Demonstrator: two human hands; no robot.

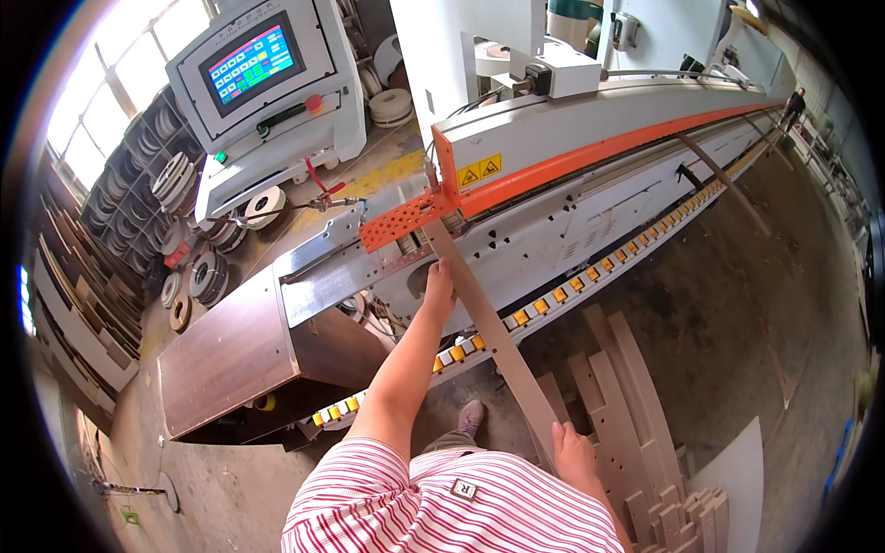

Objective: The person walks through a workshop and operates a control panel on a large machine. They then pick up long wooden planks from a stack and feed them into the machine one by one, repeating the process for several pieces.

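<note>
A long, narrow brown board [498,338] slants from the machine's infeed down toward my right side. Its far end lies at the perforated orange guard [398,221] of the edge banding machine [572,166]. My left hand [441,287] grips the board's left edge near that end, arm stretched forward. Lower down, my right hand [573,451] holds the near end, thumb on top and the other fingers partly hidden. Between the hands, the board crosses above a row of yellow and white rollers [521,317] along the machine's front.
Several cut boards [627,415] are stacked at my lower right beside a white sheet [737,479]. A brown cabinet [230,359] stands left. Beyond it are a control panel with a lit screen [253,69] and edging rolls [207,276]. A distant person [793,106] stands far right.
</note>
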